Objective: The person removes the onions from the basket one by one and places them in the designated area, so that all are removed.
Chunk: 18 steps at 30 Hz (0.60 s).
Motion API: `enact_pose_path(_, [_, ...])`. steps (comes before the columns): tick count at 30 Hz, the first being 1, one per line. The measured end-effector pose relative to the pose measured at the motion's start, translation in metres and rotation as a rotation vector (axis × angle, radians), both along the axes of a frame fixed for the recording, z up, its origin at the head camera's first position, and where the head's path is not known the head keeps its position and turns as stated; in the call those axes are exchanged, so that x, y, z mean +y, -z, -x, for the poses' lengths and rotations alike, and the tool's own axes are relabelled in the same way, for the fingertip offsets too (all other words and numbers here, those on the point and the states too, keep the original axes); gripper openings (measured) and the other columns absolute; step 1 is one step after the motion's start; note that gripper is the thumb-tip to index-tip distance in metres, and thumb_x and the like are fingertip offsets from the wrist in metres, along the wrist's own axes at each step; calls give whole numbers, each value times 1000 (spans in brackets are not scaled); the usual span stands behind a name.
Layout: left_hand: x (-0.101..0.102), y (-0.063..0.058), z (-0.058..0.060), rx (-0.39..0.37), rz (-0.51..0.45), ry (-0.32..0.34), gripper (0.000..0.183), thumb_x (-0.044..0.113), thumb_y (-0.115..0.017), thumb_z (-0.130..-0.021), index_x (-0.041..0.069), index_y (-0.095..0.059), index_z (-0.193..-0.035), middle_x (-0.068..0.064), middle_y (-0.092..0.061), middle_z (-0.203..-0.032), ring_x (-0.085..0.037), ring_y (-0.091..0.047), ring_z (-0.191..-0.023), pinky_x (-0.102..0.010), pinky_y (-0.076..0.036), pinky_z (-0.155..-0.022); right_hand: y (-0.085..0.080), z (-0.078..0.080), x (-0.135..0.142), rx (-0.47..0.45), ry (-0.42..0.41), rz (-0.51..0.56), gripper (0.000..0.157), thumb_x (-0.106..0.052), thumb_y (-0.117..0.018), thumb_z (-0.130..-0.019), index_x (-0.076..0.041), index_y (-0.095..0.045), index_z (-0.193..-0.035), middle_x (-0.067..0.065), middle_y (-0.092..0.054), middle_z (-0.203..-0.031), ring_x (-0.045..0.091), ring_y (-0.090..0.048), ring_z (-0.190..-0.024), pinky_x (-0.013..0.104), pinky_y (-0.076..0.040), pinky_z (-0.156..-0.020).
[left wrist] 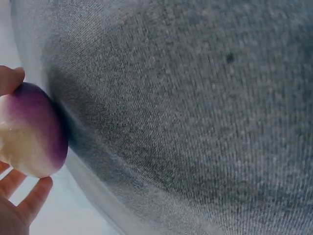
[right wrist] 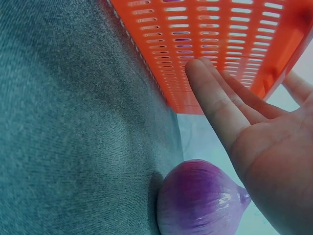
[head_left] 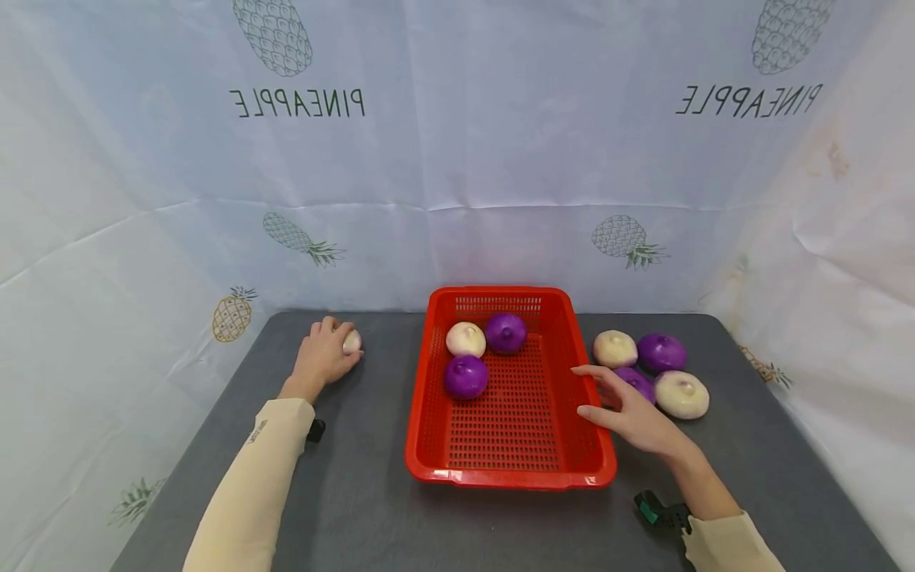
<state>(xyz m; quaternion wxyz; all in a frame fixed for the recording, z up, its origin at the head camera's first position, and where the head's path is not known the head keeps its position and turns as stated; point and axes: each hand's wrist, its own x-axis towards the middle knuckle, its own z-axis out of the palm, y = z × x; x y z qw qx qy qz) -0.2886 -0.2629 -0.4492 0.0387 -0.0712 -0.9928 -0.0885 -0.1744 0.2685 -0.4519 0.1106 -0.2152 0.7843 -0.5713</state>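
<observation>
At the table's far left, my left hand grips a smooth, round purple-and-white turnip. In the left wrist view its purple side lies against the grey cloth, with a fingertip above and others below. My right hand holds the right wall of a red plastic basket. Fingers lie along the slotted outer wall, while a thumb and a finger reach over the rim. Inside the basket sit two purple onions and a white onion, toward its back left.
Right of the basket, close by my right hand, lie white onions and purple onions in a cluster. A dark grey cloth covers the table. Behind it hangs a white curtain with pineapple prints.
</observation>
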Motion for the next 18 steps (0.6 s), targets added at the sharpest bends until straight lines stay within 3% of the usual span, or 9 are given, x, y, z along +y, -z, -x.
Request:
enact_pose_path(8, [2, -2, 2, 9, 9, 19, 61, 38, -68, -96, 6, -52, -145, -28, -38, -145, -49, -35, -132, -68, -38, -99, 1, 1, 0, 0, 9, -12, 59, -13, -64, -99, -5, -37, -151, 28, -49, -142, 50, -55, -122, 37, -61, -82])
enact_pose_path(18, [14, -30, -1, 65, 47, 94, 50, 31, -61, -99, 3, -56, -140, -26, -47, -140, -48, -41, -131, -67, -40, -98, 1, 1, 0, -15, 15, -8, 60, -13, -65, -98, -5, -37, -151, 29, -48, -143, 51, -55, -122, 40, -61, -81])
